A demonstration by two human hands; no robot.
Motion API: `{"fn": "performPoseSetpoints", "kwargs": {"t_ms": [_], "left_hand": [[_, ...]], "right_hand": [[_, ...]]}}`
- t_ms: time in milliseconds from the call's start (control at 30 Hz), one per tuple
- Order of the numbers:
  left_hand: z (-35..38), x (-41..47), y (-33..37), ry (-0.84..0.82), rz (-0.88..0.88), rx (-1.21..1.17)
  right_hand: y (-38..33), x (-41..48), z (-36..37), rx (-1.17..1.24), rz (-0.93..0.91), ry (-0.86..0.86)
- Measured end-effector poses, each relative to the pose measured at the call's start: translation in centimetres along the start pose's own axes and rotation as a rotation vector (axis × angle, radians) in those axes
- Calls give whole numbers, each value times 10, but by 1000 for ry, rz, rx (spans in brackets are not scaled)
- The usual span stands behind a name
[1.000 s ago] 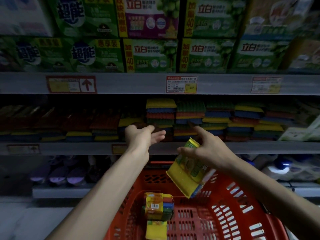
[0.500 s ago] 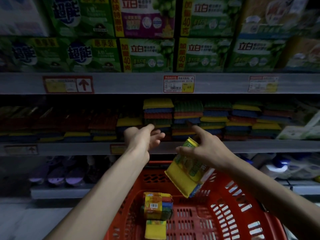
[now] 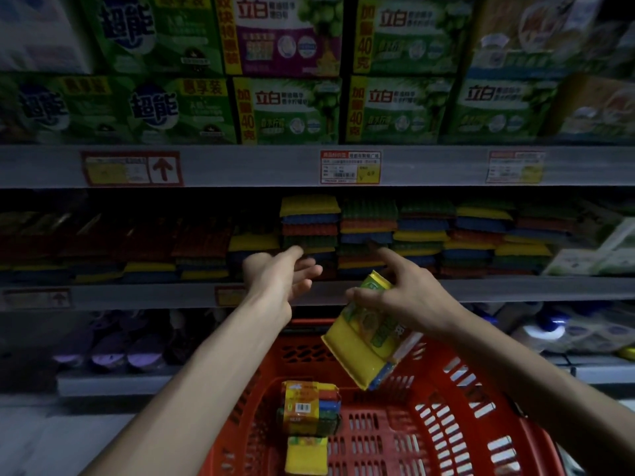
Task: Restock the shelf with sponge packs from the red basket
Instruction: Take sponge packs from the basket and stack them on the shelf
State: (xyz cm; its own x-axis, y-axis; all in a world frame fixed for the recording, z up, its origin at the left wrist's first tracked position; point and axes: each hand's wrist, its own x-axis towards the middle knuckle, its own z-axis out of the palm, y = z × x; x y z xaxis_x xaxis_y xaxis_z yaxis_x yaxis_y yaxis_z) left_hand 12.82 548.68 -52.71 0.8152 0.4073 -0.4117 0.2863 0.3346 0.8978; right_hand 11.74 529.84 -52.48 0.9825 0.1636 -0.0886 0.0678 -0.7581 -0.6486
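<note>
The right hand (image 3: 409, 297) is pinching a sponge pack (image 3: 367, 341) by its top edge, thumb on one side and the lower fingers on the other, while the forefinger is sticking out straight toward the goods beyond. The pack is hanging tilted above the far half of the red basket (image 3: 446, 389), yellow face toward the camera and bottom corner dipping below the far rim. A hold by the edge like this is probably leaving the flat body free to slide onto a pile.

The left hand (image 3: 278, 276) is reaching out above and beyond the basket's far rim, fingers loose and spread, grasping nothing. It is hovering just in front of the low yellow-topped sponge stack (image 3: 254, 242), most likely getting ready to steady that pile or to take the pack.

Straight beyond the basket, the shelf (image 3: 481, 288) is carrying rows of sponge stacks (image 3: 367, 231) lying flat, coloured layers outward. The piles up and to the left of the basket are sitting lower than those directly above it, so the gap there seems to be the place being filled.

Inside the basket, two more packs are waiting: a multicoloured pack (image 3: 309, 407) standing near the middle, and a yellow pack (image 3: 305, 455) nearer the camera. The restocking is therefore only partly done. High above the basket, green boxes (image 3: 395, 108) are filling the upper shelf.
</note>
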Motion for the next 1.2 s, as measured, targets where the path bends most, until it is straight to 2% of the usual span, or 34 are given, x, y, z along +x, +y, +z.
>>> {"fn": "performPoseSetpoints", "kwargs": {"t_ms": [133, 233, 433, 500, 600, 667, 800, 1033, 1100, 1200], "left_hand": [[-15, -15, 1, -47, 42, 61], [-32, -30, -2, -149, 74, 133], [-73, -62, -13, -348, 169, 314], [-77, -72, -18, -457, 112, 318], [-77, -85, -21, -576, -40, 225], [-81, -88, -29, -653, 0, 239], [-88, -87, -38, -580, 21, 136], [-96, -73, -29, -411, 24, -70], [-97, -70, -27, -373, 23, -158], [-100, -64, -27, -330, 18, -232]], "right_hand": [[0, -7, -2, 57, -10, 43], [-4, -19, -5, 141, 4, 81], [-14, -56, -12, 579, 63, 117], [-15, -65, -12, 684, 51, 115], [-24, -69, -12, 697, -14, 69], [-30, -69, -9, 648, -59, 85], [-34, -66, 2, 695, -103, 243], [-35, -65, 20, 698, -71, 335], [-36, -65, 25, 704, -59, 313], [-41, -68, 33, 707, -41, 182]]}}
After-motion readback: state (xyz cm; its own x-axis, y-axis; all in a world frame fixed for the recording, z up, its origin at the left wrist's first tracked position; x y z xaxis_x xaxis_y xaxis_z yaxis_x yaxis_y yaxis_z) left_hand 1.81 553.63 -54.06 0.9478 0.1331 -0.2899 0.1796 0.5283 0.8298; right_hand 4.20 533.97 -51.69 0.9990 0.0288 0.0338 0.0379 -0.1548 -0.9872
